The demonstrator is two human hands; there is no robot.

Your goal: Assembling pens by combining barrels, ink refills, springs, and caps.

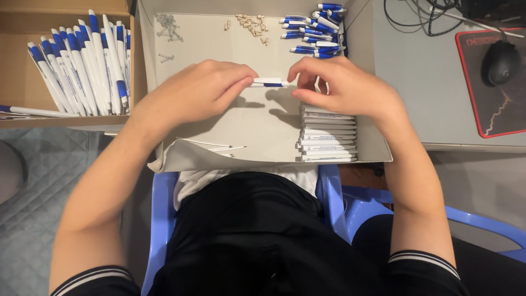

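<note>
Pen (269, 83), white and blue, spans between both sets of fingers: left hand (197, 90) pinches one end, right hand (342, 87) the other. Light, stiff, probably slippery; best gripped at its ends.

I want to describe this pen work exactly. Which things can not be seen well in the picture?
Head view:
- Pen: both ends hidden under the left hand and right hand fingers.
- Springs and small beige parts: too small for detail.
- White barrels: the top ones covered by the right hand.
- Mouse: its cable cut off by the top edge.
</note>
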